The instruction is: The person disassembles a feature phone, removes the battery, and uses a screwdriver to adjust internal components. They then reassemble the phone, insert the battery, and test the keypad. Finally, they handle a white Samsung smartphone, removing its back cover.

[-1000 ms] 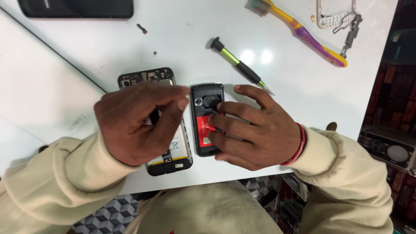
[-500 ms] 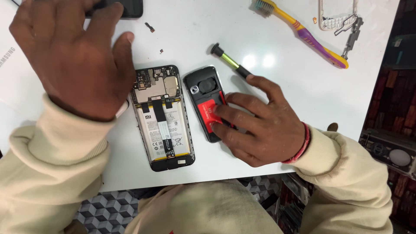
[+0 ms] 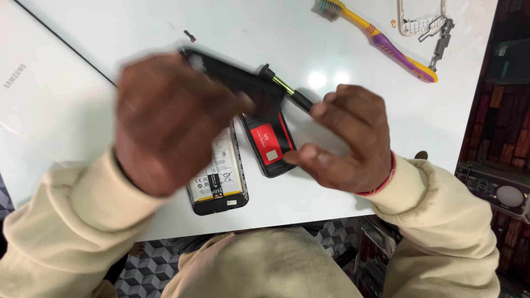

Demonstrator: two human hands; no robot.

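My left hand (image 3: 165, 121), blurred by motion, grips a black flat phone-sized panel (image 3: 237, 77) and holds it tilted above the table. Under that hand lies an opened smartphone (image 3: 218, 179) with its white battery showing. Beside it, to the right, lies a small black phone (image 3: 270, 143) with a red battery. My right hand (image 3: 348, 138) hovers over the small phone's right side, fingers curled and apart, holding nothing; the thumb tip is near the phone's lower edge. A screwdriver with a green shaft (image 3: 290, 94) lies behind the small phone, partly hidden by the panel.
A yellow and purple toothbrush (image 3: 386, 44) lies at the back right of the white table (image 3: 309, 33), next to a white phone frame (image 3: 419, 19) and a metal tool (image 3: 440, 41). A white box (image 3: 38, 94) sits at left. A tiny screw (image 3: 190, 37) lies at the back.
My left hand left the opened smartphone, reached to the back left, took the black panel and brought it over the phones. My right hand lifted off the small phone.
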